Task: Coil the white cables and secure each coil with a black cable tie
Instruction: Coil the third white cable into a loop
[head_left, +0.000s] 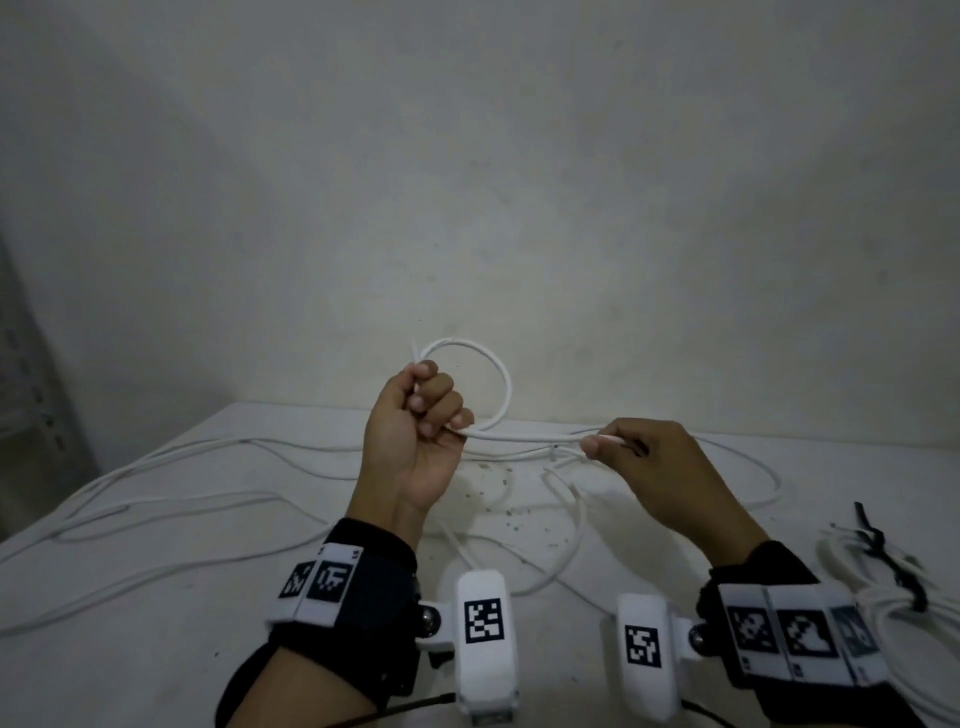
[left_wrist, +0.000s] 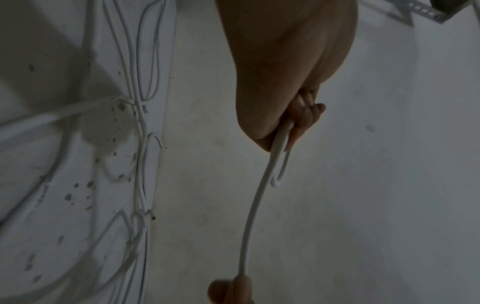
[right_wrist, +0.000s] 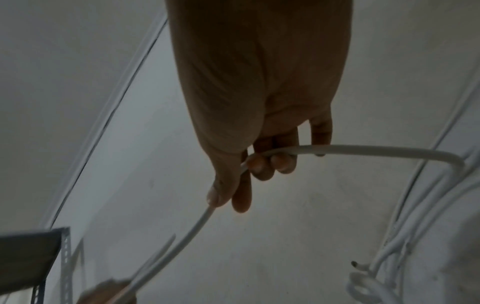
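Observation:
My left hand (head_left: 423, 410) is raised above the table, fingers curled round a white cable (head_left: 501, 384) that forms one loop above the fist, its cut end poking up at the left. From the fist the cable runs right to my right hand (head_left: 605, 446), which pinches it between thumb and fingers. In the left wrist view the left hand (left_wrist: 298, 121) grips the narrow loop (left_wrist: 279, 170). In the right wrist view the right hand (right_wrist: 249, 170) holds the cable (right_wrist: 376, 151), which bends away to the right. A finished white coil (head_left: 883, 587) bound by a black cable tie (head_left: 883, 551) lies at the right.
Several loose white cables (head_left: 171, 499) sprawl over the white table (head_left: 156, 649), from the left edge to the far right. Dark specks of debris (head_left: 509, 499) dot the middle. A plain wall rises right behind the table. A grey metal shelf frame (right_wrist: 33, 259) stands at the left.

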